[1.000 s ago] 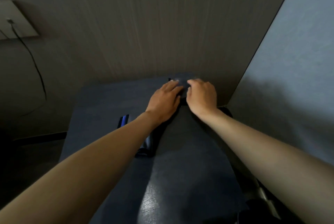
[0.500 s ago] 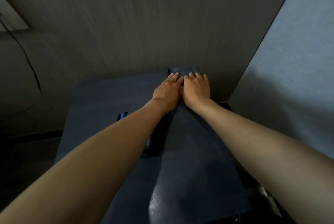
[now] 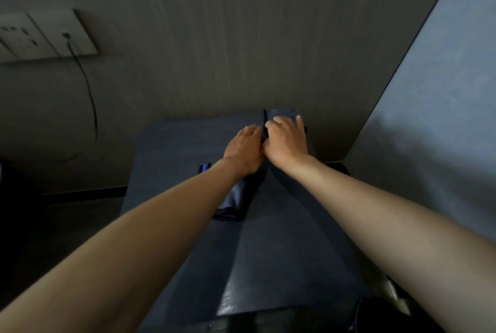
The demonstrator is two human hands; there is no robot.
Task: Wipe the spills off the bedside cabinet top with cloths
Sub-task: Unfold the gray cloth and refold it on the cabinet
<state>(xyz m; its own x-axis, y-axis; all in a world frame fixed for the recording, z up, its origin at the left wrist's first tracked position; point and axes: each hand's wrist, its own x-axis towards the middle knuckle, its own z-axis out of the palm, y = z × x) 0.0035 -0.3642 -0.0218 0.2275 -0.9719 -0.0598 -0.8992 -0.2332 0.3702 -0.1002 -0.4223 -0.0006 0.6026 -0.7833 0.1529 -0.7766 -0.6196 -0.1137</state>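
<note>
- Head view: left hand (image 3: 245,148) and right hand (image 3: 285,139) lie palm down, touching side by side, at the far edge of the dark cabinet top (image 3: 171,160), close to the wall (image 3: 241,37)
- Both hands rest flat with fingers spread on a dark cloth (image 3: 284,113); neither is clamped on it
- A second folded cloth (image 3: 232,202) lies under the left forearm
- A socket plate (image 3: 40,37) with a cable (image 3: 88,91) sits on the wall at left

A dim bedroom corner is suggested by a dark bedside cabinet (image 3: 171,160), panelled wall (image 3: 241,37) and socket plate (image 3: 40,37).
</note>
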